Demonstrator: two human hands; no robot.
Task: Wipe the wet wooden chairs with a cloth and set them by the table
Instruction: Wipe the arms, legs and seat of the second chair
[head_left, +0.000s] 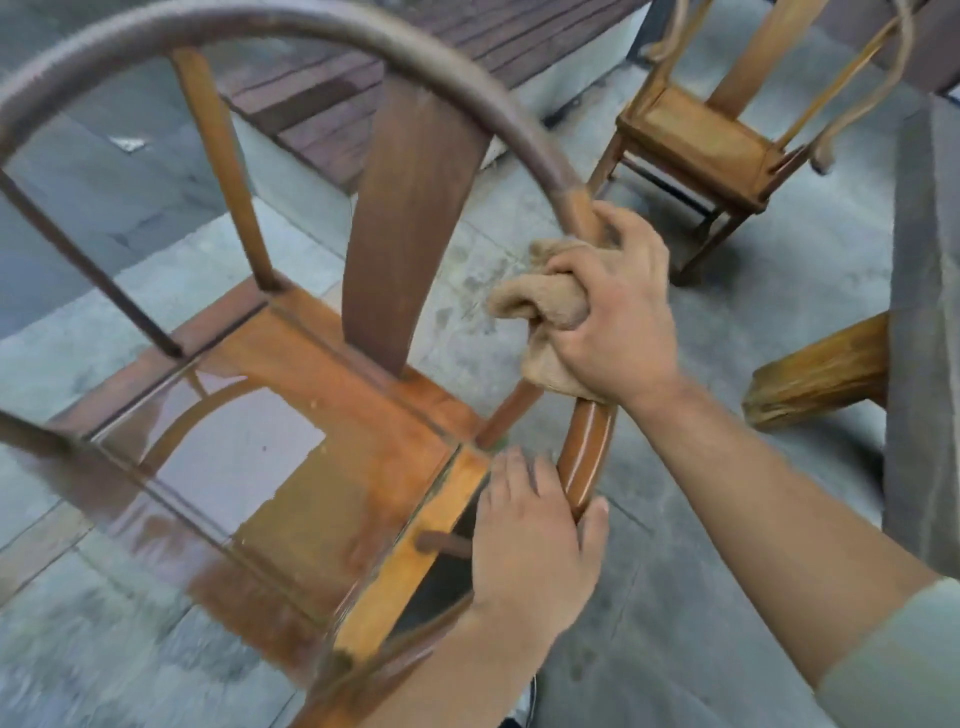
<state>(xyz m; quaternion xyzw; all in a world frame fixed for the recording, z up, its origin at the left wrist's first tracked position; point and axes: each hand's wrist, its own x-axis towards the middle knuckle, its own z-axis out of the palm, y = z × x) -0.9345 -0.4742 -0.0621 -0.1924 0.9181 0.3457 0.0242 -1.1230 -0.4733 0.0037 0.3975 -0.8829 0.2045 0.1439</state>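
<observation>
Grey stone paving (519, 244) carries the wet wooden chair (291, 415) right under the gripping hands, a second chair (696, 135) well beyond them.

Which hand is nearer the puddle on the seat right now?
Left. The left hand grips the armrest end at the seat's front corner, just beside the puddle. The right hand is higher up the rail, wrapping the cloth around it.
</observation>
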